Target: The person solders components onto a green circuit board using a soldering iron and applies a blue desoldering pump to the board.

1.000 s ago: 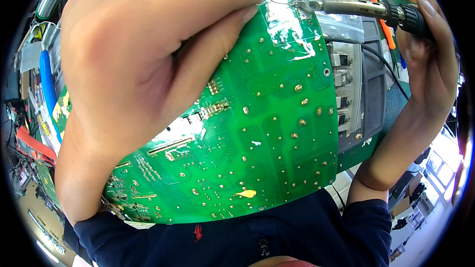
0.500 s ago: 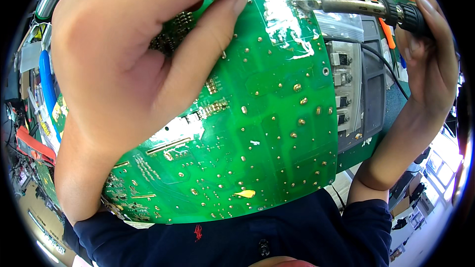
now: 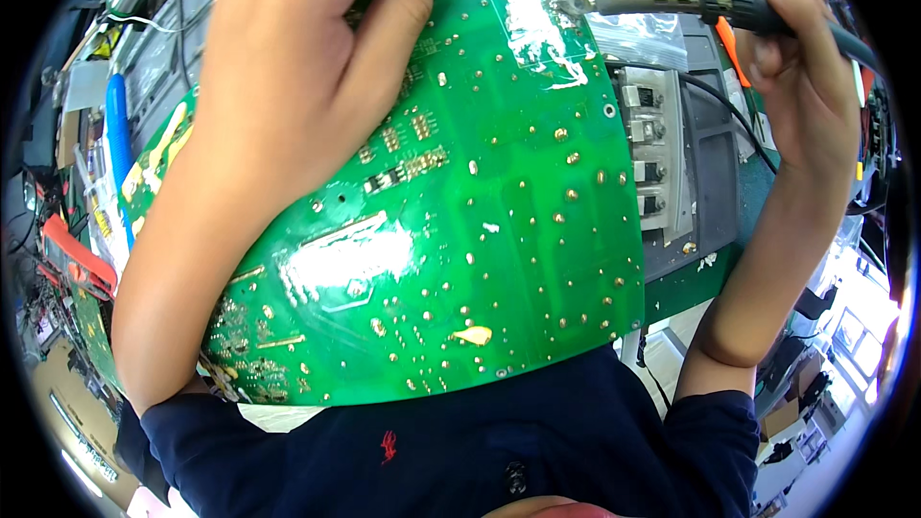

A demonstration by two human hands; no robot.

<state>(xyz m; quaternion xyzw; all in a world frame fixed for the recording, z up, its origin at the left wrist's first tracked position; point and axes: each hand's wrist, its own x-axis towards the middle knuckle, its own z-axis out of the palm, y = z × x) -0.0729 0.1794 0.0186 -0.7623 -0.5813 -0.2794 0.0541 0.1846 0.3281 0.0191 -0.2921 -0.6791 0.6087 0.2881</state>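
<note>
A large green circuit board [image 3: 537, 259] fills the middle of the view, its soldered side facing up, with a whitish glossy patch along its upper right. My right hand [image 3: 811, 67] grips a soldering iron [image 3: 662, 2] by its dark handle. The iron's tip rests at or just over the board near that patch; contact is hard to judge. Over the upper left of the board is my left hand [image 3: 288, 77], thumb and forefinger brought together at the top edge of the view. What they pinch, if anything, is hidden.
Under the board's right side lies a grey tray [image 3: 710, 163] with clamped black components [image 3: 645, 131]. A clear plastic bag [image 3: 643, 38] sits behind the iron. Blue-handled [image 3: 117, 134] and red-handled [image 3: 77, 254] tools lie at the left. A black cable [image 3: 734, 105] runs across the tray.
The board has shifted slightly up and left in view. My left fingertips have moved left, away from the iron's tip. The iron has shifted a little left with the board.
</note>
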